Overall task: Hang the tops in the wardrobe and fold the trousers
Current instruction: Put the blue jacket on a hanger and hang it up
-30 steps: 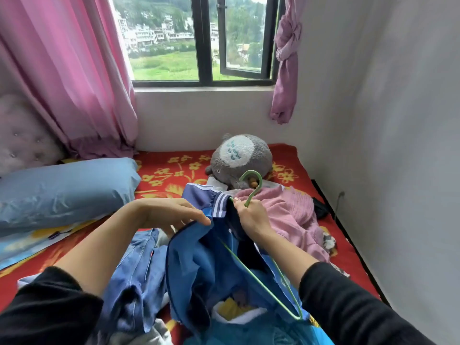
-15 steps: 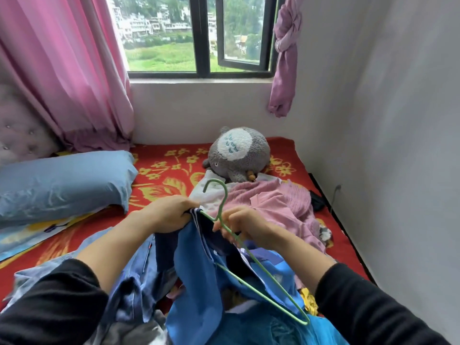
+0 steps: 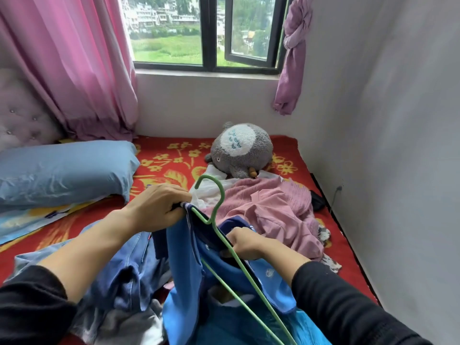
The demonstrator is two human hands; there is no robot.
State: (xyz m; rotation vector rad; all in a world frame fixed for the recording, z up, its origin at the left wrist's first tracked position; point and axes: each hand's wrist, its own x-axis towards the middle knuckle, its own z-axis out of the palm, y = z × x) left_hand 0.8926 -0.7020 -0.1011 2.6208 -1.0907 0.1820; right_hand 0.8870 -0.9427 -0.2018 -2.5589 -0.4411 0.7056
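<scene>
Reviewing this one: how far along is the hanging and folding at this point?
Done: nothing that shows; no hung top or folded trousers in view. In hand: the left hand and right hand grip the blue top at its neck, with the green hanger partly threaded into it. Left: the pink top lies crumpled and the jeans lie unfolded.

Head-worn view, downward over bed [image 3: 174, 155]

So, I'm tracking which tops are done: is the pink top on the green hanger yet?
No, the pink top lies crumpled on the bed; the green hanger is inside the blue top.
</scene>
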